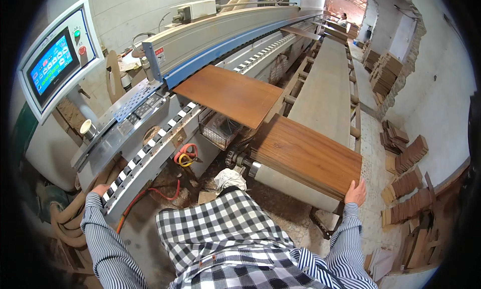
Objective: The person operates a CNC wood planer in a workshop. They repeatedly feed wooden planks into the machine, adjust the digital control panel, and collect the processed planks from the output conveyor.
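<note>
My left hand (100, 191) grips the near end of the black-and-white roller rail (138, 160) at lower left, its fingers partly hidden. My right hand (354, 193) holds the near right corner of a stack of brown wood-grain boards (306, 151) lying on the conveyor. Another brown board (228, 93) lies level across the machine, its far edge at the blue pressure beam (198, 58). A wire basket (216, 133) hangs below that board. Scissors with red and yellow handles (185, 155) sit under the rail.
A touchscreen panel (56, 58) stands upper left. The long grey conveyor (325, 88) runs away from me, with a person (342, 19) at its far end. Board stacks (406, 156) line the right wall (433, 111). A red hose (150, 190) and thick hoses (67, 224) lie low left.
</note>
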A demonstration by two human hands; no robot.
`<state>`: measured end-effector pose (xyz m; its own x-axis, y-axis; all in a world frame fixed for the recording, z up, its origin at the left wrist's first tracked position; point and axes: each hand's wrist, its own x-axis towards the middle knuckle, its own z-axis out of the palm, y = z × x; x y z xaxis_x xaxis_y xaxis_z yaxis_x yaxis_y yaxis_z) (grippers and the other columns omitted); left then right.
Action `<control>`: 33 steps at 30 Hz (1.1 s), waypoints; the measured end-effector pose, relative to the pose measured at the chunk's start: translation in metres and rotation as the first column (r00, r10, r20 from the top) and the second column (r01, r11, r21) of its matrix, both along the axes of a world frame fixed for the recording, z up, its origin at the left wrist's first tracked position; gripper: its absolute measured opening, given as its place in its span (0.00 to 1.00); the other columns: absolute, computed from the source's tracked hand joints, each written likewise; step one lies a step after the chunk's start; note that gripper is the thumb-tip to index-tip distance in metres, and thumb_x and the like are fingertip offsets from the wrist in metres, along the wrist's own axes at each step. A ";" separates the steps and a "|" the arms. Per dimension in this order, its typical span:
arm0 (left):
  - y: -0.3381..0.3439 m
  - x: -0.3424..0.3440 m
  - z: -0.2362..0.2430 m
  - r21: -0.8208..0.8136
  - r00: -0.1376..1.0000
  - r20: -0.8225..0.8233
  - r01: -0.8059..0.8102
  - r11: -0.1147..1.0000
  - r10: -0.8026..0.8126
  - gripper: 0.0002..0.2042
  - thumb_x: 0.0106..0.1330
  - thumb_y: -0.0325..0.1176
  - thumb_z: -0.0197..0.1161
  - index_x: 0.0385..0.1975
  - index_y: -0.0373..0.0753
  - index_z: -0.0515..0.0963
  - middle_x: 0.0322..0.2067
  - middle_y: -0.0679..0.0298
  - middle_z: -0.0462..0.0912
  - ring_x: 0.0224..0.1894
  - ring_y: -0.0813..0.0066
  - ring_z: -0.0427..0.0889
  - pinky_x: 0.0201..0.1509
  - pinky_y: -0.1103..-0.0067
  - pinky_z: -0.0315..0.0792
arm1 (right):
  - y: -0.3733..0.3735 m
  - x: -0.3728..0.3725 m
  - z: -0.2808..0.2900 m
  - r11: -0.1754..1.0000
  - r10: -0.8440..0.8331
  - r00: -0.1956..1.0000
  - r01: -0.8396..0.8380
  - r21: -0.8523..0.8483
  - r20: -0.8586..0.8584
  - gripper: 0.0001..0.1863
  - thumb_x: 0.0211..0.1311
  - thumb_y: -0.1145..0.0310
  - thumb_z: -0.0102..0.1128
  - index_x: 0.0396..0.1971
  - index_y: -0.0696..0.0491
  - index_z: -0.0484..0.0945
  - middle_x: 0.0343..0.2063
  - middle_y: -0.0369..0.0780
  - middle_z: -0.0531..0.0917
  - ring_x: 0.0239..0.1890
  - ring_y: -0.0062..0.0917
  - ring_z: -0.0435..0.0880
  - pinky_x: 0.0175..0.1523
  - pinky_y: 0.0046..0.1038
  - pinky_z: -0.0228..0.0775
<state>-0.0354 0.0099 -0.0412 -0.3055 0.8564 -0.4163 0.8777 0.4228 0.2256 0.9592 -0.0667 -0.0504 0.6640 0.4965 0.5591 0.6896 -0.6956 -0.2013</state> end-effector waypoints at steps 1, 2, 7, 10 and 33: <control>-0.011 -0.002 0.014 0.001 0.991 -0.036 0.128 0.992 -0.128 0.19 0.63 0.42 0.43 0.41 0.35 0.74 0.39 0.54 0.78 0.42 0.60 0.76 0.47 0.72 0.67 | 0.005 0.006 0.001 0.998 -0.028 0.996 0.023 -0.058 -0.084 0.26 0.60 0.53 0.46 0.55 0.51 0.62 0.49 0.45 0.72 0.48 0.39 0.71 0.51 0.40 0.62; -0.012 0.008 0.023 0.013 0.996 -0.010 0.087 0.996 -0.087 0.19 0.62 0.43 0.44 0.40 0.35 0.75 0.37 0.55 0.79 0.39 0.61 0.77 0.45 0.72 0.68 | 0.008 0.010 0.005 0.992 -0.067 0.985 0.048 -0.120 -0.160 0.27 0.60 0.52 0.45 0.55 0.51 0.62 0.49 0.45 0.72 0.48 0.39 0.71 0.51 0.40 0.62; -0.025 -0.003 0.012 0.003 0.991 -0.110 -0.081 0.997 0.081 0.23 0.60 0.49 0.48 0.39 0.32 0.75 0.39 0.49 0.76 0.42 0.55 0.74 0.48 0.71 0.66 | 0.036 0.024 0.019 0.963 -0.106 0.960 0.035 -0.266 -0.259 0.27 0.59 0.49 0.44 0.51 0.52 0.66 0.49 0.46 0.72 0.48 0.39 0.72 0.48 0.39 0.65; -0.032 -0.025 0.004 0.027 0.957 -0.266 -0.108 0.994 0.111 0.26 0.59 0.52 0.49 0.39 0.32 0.75 0.42 0.47 0.75 0.46 0.53 0.73 0.52 0.71 0.64 | 0.038 0.044 -0.001 0.994 -0.013 0.949 -0.021 -0.104 -0.315 0.26 0.56 0.49 0.50 0.48 0.53 0.69 0.45 0.49 0.73 0.47 0.41 0.72 0.50 0.37 0.65; -0.035 0.065 0.061 -0.242 0.969 -0.043 -0.247 0.938 0.244 0.26 0.58 0.54 0.48 0.44 0.36 0.74 0.45 0.58 0.76 0.45 0.62 0.74 0.49 0.69 0.65 | -0.094 -0.146 0.051 0.493 0.773 -0.481 0.047 0.869 -0.413 0.35 0.38 0.75 0.53 0.54 0.59 0.59 0.50 0.47 0.70 0.52 0.41 0.69 0.58 0.40 0.61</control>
